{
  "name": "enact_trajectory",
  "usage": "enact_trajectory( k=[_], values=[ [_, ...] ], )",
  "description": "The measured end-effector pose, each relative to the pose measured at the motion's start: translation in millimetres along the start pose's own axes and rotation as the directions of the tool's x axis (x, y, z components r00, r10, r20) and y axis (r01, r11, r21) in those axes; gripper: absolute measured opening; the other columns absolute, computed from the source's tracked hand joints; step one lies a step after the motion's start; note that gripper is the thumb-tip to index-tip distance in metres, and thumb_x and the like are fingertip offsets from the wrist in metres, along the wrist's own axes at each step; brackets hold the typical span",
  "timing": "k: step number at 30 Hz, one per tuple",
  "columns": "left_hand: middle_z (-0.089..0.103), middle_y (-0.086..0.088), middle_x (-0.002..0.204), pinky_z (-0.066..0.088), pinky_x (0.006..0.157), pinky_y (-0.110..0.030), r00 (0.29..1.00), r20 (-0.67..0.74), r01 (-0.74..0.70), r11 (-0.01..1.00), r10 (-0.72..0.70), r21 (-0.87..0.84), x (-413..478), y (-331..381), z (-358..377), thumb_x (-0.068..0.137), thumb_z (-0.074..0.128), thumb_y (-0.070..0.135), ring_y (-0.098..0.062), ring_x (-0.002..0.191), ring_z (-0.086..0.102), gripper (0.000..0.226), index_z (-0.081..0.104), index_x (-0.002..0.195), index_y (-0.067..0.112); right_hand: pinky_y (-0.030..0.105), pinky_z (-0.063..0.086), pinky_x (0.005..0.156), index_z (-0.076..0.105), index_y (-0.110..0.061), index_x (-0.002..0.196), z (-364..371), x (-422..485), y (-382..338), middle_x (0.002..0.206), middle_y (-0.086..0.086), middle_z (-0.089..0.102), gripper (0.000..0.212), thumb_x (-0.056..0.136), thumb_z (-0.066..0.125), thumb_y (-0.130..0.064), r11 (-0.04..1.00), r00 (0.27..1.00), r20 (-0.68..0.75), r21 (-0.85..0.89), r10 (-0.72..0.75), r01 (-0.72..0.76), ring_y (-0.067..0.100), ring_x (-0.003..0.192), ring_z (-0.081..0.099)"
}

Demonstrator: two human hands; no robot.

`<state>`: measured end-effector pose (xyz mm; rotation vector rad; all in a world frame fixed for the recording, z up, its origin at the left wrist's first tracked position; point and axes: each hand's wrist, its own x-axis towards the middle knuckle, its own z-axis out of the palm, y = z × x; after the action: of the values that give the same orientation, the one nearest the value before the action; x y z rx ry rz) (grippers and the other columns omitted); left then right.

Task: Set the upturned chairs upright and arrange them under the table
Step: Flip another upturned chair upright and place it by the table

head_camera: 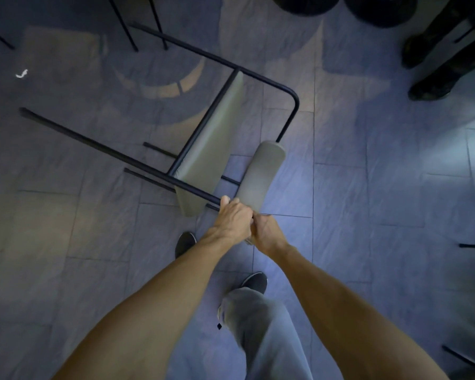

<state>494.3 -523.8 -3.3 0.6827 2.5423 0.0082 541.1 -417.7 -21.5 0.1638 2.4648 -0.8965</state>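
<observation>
Dim tile floor (368, 187); left hand (232, 218), right hand (264, 229) hold tipped chair (214, 138), contact obscured.

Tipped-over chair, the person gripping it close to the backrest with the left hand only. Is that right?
No, both hands grip it. The head view shows the left hand and the right hand pressed together on the tipped-over chair, close to its backrest.

surface: floor (368, 187), grey stone-look tiles, pale grout lines | on it: white scrap (21, 74) far left; dark shoes (185, 244) near centre; thin black legs (126, 28) standing top left; dark boots (428, 86) top right | chair (211, 138) tipped over the tiles, contact unclear
</observation>
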Motion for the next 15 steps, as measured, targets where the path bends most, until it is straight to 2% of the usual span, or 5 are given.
enact_trajectory(
  k=[6, 10, 15],
  values=[
    [0.065, 0.002, 0.092, 0.026, 0.09, -0.036, 0.998, -0.022, -0.06, 0.998, 0.06, -0.001, -21, -26, -15, 0.09, 0.054, 0.021, -0.02, 0.099, 0.051, 0.011, 0.064, 0.091, 0.019, 0.032, 0.04, 0.057, 0.059, -0.007, 0.107, 10, -5, -33, 0.086, 0.017, 0.071, 0.021, 0.088, 0.053, -0.016, 0.996, 0.999, -0.025, -0.081, 0.034, -0.036, 0.037, 0.075, 0.065],
    [0.064, 0.003, 0.087, 0.022, 0.082, -0.036, 0.993, -0.082, -0.089, 0.995, 0.086, -0.036, -29, -49, -37, 0.087, 0.053, 0.02, -0.02, 0.094, 0.051, 0.01, 0.063, 0.083, 0.02, 0.037, 0.046, 0.061, 0.06, -0.008, 0.108, 2, -4, -68, 0.088, 0.016, 0.073, 0.026, 0.087, 0.054, -0.022, 0.987, 0.997, -0.059, -0.15, 0.045, -0.053, 0.038, 0.079, 0.067],
    [0.063, 0.003, 0.088, 0.019, 0.079, -0.035, 0.984, -0.133, -0.129, 0.987, 0.117, -0.091, -40, -90, -71, 0.086, 0.052, 0.021, -0.02, 0.096, 0.05, 0.009, 0.051, 0.077, 0.021, 0.039, 0.05, 0.07, 0.055, -0.006, 0.116, -14, 4, -118, 0.096, 0.017, 0.072, 0.031, 0.088, 0.052, -0.02, 0.956, 0.997, -0.08, -0.289, 0.022, -0.045, 0.038, 0.086, 0.067]
  ],
)
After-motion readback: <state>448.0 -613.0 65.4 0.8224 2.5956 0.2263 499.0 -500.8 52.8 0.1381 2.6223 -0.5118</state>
